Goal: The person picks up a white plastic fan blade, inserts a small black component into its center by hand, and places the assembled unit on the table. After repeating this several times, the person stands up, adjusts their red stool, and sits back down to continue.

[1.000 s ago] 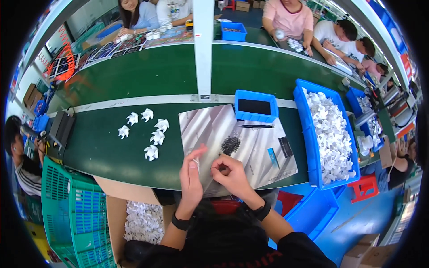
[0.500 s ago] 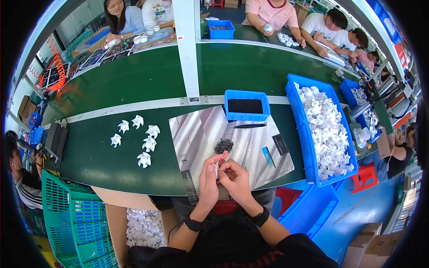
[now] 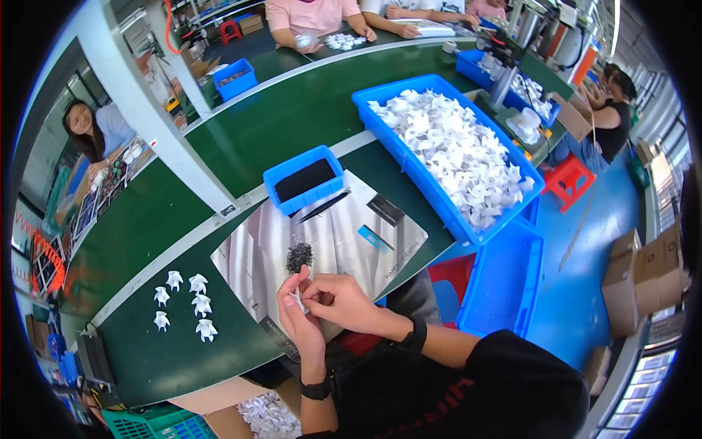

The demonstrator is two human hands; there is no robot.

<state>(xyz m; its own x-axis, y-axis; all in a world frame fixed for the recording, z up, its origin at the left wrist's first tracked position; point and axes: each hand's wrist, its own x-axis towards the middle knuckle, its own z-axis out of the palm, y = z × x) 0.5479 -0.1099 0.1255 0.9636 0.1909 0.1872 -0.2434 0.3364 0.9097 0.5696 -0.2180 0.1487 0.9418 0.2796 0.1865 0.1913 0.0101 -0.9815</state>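
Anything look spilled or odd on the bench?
Dark bits lie in a loose heap on the sheet, just beyond the left hand, with no container. Could pass for a spill, maybe deliberate.

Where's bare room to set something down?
Green tabletop is bare between the white pieces and the printed sheet, and below the pieces in view. A bare strip separates sheet and large blue bin. Crowded around left hand and right hand, by the dark pile.

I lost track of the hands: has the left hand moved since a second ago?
Yes. Against the dark pile on the sheet, the left hand has moved rightward, closer to it.
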